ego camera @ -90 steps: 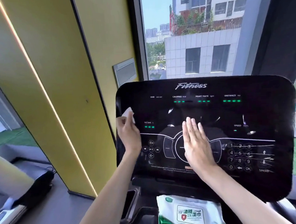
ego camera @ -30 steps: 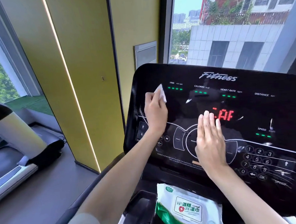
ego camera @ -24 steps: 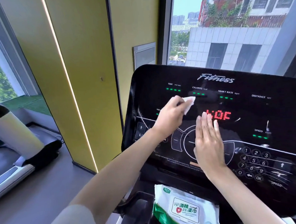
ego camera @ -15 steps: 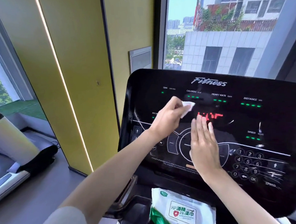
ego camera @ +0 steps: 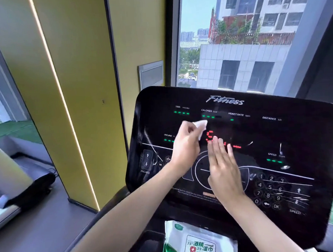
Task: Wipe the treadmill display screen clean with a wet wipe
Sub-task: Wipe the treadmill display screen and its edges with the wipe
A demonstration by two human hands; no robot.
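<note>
The black glossy treadmill display screen [ego camera: 278, 131] fills the right half of the view, with green indicator lights and red characters lit near its middle. My left hand [ego camera: 185, 146] presses a small white wet wipe [ego camera: 259, 122] against the screen just below the CALORIES label, left of the red characters. My right hand [ego camera: 223, 167] lies flat on the screen's centre dial, fingers straight and together, holding nothing. Fingertips of the right hand cover part of the red readout.
A white and green pack of wet wipes [ego camera: 199, 243] sits in the tray below the console. A yellow wall panel [ego camera: 67, 92] with a light strip stands to the left. Another treadmill [ego camera: 12, 184] is at far left. A window [ego camera: 234, 35] is behind the console.
My left hand has swept the wipe from the screen's left edge rightward to beside the red readout. Red characters lit up and keep changing. My right hand stayed flat on the dial.
</note>
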